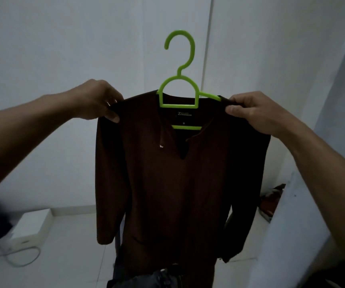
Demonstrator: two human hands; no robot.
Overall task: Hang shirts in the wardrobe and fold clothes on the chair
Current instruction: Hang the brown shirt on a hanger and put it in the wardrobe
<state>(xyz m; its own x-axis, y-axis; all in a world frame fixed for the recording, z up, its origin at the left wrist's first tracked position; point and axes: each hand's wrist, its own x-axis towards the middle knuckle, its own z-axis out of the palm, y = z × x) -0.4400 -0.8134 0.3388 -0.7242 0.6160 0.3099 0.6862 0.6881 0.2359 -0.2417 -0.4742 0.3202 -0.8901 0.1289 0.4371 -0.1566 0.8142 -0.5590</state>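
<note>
Centre frame: left hand point(96, 100) and right hand point(252, 110) each pinch a shoulder of the dark brown shirt point(173, 183) (fingers curled tight), already on its green hanger point(179, 80).

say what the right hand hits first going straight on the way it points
The right hand grips the brown shirt at its shoulder; going on up-left, it likely meets the green hanger first; depth is unclear.
</note>
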